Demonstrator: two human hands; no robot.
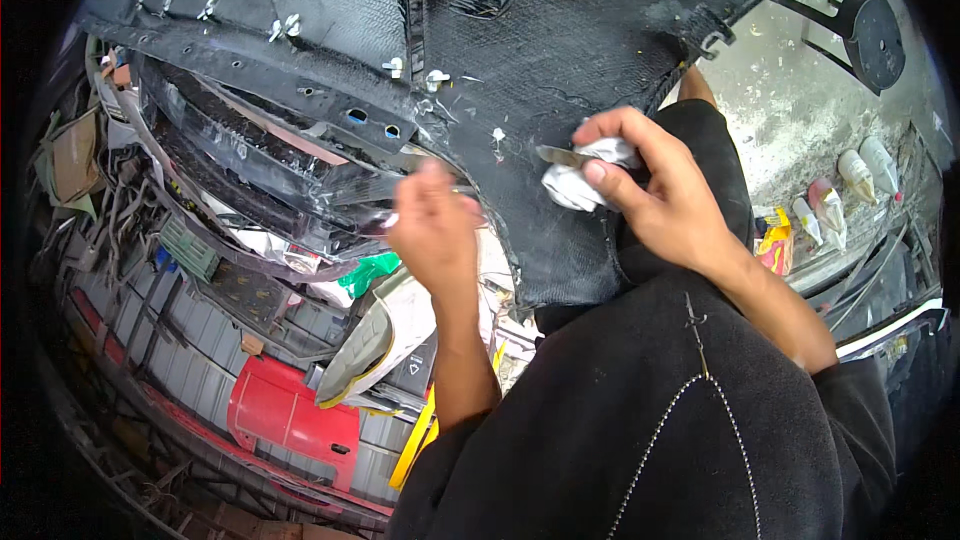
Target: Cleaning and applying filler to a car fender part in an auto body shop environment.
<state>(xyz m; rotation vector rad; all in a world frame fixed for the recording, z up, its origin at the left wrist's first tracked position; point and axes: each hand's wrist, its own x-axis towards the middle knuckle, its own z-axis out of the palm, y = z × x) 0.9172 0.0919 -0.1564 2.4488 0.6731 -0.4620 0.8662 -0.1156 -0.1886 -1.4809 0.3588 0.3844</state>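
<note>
My right hand (665, 195) is closed around a crumpled white cloth or paper (575, 188) and a short, flat metal blade (563, 156) with a pointed end. Both are held between thumb and fingers, just above a large black textured panel (560, 50). My left hand (437, 230) is raised beside the panel's left edge, near the clear plastic and the dark curved part. Motion smears its fingers, so whether it holds anything cannot be made out. White wing-shaped fasteners (397, 67) stand out along the panel's upper left.
A black round-topped stool (872, 40) stands at upper right. Several bottles (857, 175) and a yellow packet (773, 238) lie on the concrete floor below it. At lower left are a red panel (295, 415), a cream curved part (360, 345) and stacked vehicle parts.
</note>
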